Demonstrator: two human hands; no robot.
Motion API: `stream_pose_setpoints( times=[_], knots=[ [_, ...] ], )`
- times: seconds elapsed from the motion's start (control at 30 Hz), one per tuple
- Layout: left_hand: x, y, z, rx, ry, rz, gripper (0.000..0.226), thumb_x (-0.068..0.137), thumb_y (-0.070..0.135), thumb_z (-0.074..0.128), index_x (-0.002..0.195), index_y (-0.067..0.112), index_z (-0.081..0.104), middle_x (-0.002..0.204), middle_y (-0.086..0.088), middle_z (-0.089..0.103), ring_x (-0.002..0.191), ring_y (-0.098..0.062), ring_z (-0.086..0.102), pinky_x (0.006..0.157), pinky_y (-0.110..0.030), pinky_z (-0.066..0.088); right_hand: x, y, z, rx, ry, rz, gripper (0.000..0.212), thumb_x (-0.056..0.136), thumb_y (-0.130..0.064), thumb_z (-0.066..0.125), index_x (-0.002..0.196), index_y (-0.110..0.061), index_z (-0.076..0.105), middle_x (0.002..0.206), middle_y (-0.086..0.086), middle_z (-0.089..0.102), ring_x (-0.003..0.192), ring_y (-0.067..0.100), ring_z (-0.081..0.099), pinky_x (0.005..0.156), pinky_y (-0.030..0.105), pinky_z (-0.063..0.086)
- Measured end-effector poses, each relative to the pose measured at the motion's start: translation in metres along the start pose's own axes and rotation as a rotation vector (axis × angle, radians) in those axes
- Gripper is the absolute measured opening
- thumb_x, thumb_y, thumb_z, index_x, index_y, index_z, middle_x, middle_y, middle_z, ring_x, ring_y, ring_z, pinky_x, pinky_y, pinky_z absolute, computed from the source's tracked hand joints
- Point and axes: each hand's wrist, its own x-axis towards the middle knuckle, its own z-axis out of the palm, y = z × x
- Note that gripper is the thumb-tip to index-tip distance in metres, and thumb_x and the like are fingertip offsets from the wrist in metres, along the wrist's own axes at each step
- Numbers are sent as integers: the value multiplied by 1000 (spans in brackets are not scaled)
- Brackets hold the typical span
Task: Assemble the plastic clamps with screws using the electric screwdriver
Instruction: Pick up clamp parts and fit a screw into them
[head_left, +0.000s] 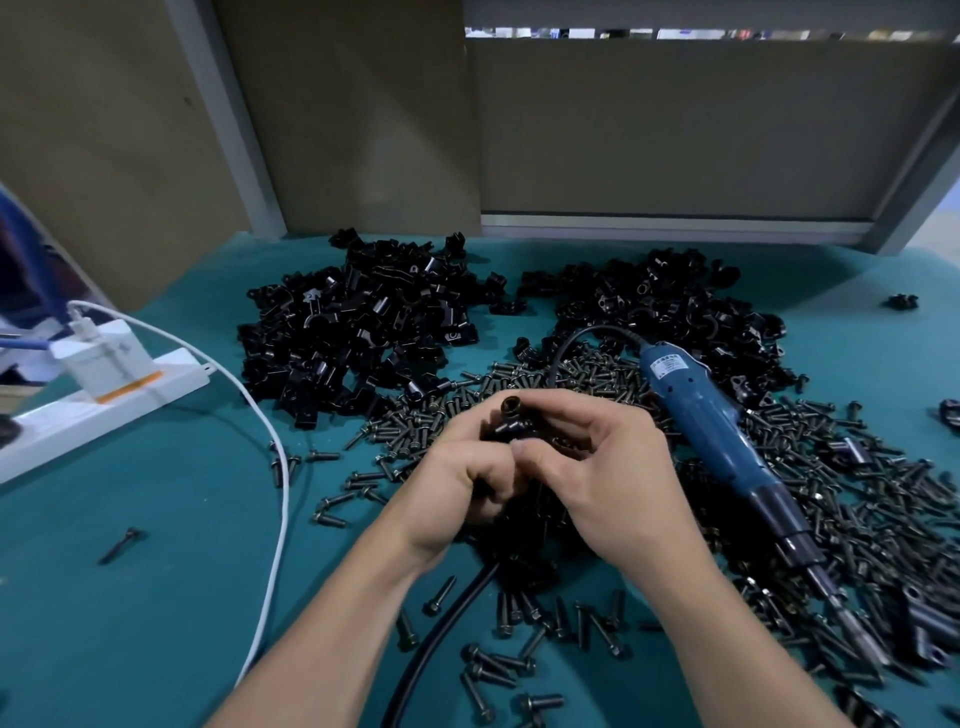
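Observation:
Both hands meet over the middle of the green table. My left hand (460, 488) and my right hand (597, 467) together grip a black plastic clamp (511, 418), its round end sticking up between the fingers. The fingers hide most of the clamp. The blue electric screwdriver (727, 441) lies on the table to the right of my right hand, tip pointing toward the near right. Loose black screws (857, 519) are spread around and under the hands. Two heaps of black clamps lie behind: one at the left (358, 327), one at the right (670, 306).
A white power strip (104, 395) with a charger plugged in sits at the left. Its white cable (275, 467) curves toward the near edge. The screwdriver's black cord (441, 634) runs under my arms. Cardboard panels stand along the back. A single screw (122, 543) lies at the near left.

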Motion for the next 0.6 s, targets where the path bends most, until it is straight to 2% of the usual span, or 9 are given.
stream_pose_setpoints(
  times=[0.07,0.1,0.17,0.23,0.3,0.37,0.43,0.5,0.6],
  knots=[
    [0,0,0,34,43,-22,46,68,27,52,109,26,72,67,11,55,54,-5,44,44,-18,29,-1,0,-1,11,13,13,39,80,-10,87,104,-40,80,100,-24,77,100,-5,72,94,23,58],
    [0,0,1,87,97,-53,42,72,40,52,109,30,71,69,13,56,55,-4,47,46,-19,32,-2,1,-2,13,8,17,39,79,-11,88,103,-41,80,99,-24,77,99,-5,72,92,21,57],
    [0,-1,5,297,233,-103,42,78,67,46,105,42,67,70,18,62,58,1,54,54,-23,39,-1,3,-4,-2,-13,24,34,80,-17,88,103,-41,81,94,-20,79,94,-2,74,88,22,59],
    [-1,-3,8,503,356,-67,49,79,83,38,100,44,61,71,19,67,58,4,58,59,-27,44,0,5,-6,-9,-9,42,28,81,-23,87,103,-39,82,88,-17,79,88,0,75,83,24,60],
    [-1,-6,12,570,400,41,49,85,84,38,94,39,57,71,15,70,58,2,62,57,-24,44,2,6,-8,7,10,66,29,79,-24,88,104,-37,82,91,-17,79,91,0,75,85,27,61],
    [-1,-5,16,526,384,141,42,91,77,44,91,36,58,67,11,69,57,-1,65,53,-18,44,2,6,-10,8,18,76,35,78,-23,90,109,-35,81,97,-17,80,98,0,74,91,32,61],
    [0,-2,17,466,386,219,33,95,67,50,89,36,59,59,14,62,49,1,56,47,-13,40,3,6,-12,-10,-20,62,47,80,-21,89,122,-37,75,106,-15,79,105,1,72,97,35,58],
    [1,1,15,415,415,244,31,95,65,50,88,37,60,58,19,57,45,2,48,44,-13,37,3,6,-13,58,-106,55,60,85,-8,81,137,-33,64,109,-9,79,105,10,75,97,38,58],
    [2,2,11,371,441,231,35,94,69,49,99,38,66,62,22,58,44,2,48,42,-15,38,5,5,-12,123,-103,69,48,89,-1,76,128,-25,64,101,-2,81,94,19,78,94,46,60]
  ],
)
